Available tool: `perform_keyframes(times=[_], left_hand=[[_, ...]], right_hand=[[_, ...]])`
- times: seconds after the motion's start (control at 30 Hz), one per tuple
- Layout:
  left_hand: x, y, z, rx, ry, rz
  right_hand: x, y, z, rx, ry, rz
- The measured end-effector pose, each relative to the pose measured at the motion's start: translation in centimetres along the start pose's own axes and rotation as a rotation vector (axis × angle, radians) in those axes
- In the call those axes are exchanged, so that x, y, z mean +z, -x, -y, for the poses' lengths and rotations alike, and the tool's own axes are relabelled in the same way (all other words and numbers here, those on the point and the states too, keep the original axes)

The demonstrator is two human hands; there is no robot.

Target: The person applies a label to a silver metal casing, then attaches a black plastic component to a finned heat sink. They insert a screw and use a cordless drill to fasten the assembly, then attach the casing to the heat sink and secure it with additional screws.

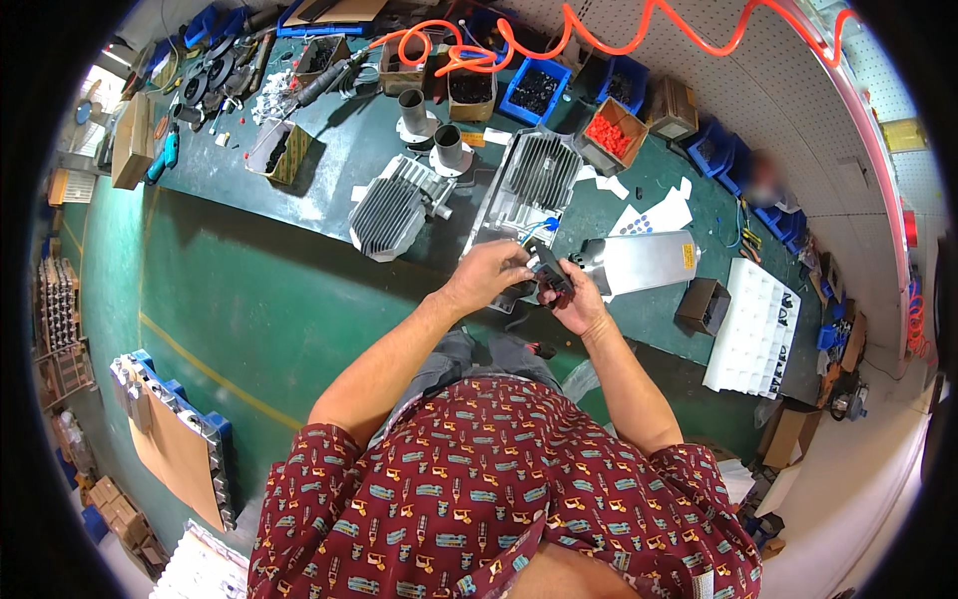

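2 bare hands meet in front of the person's waist, at the near end of a finned metal housing point(544, 170) on the green bench point(309, 195). Between them is a small black part point(551, 272), raised in the hands; clock directions here are taken from it.

The right hand point(584, 299) has its thumb and fingers clamped on the part from the 4 o'clock side. The left hand point(484, 278) comes in from 9 o'clock with thumb and fingertips drawn close together by the part; whether they pinch a wire, the part's edge or nothing cannot be told. Thin wires and a blue piece point(552, 225) lie at 12 o'clock, just beyond the fingers.

For good work, the right hand should act as the steady vise, while the left does the fine moves with its fingertips, with little force and no tug on the wires. Tilting the part's face toward the eyes would help.

At 3 o'clock a silver metal case point(644, 263) sits near the right hand; at 10 o'clock, a 2nd finned unit point(389, 210); at 1 o'clock, a box of red pieces point(611, 135).
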State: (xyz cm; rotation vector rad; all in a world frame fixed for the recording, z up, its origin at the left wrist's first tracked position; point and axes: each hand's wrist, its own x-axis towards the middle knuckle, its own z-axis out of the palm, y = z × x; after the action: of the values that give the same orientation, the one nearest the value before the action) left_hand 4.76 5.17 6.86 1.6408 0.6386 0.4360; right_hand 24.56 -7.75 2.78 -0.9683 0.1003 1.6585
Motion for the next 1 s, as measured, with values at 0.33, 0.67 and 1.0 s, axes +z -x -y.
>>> perform_keyframes(times=[0.33,0.67,1.0], left_hand=[[-0.2,-0.1,0.8,0.029,0.054,0.004],[-1.3,2.4,0.9,-0.264,0.232,-0.002],[-0.3,3.3,0.8,-0.404,0.358,-0.053]], right_hand=[[0.7,0.3,0.3,-0.145,0.241,-0.001],[3.2,2.6,-1.1,-0.525,0.813,-0.122],[3.8,4.3,-2.2,-0.833,1.052,-0.088]])
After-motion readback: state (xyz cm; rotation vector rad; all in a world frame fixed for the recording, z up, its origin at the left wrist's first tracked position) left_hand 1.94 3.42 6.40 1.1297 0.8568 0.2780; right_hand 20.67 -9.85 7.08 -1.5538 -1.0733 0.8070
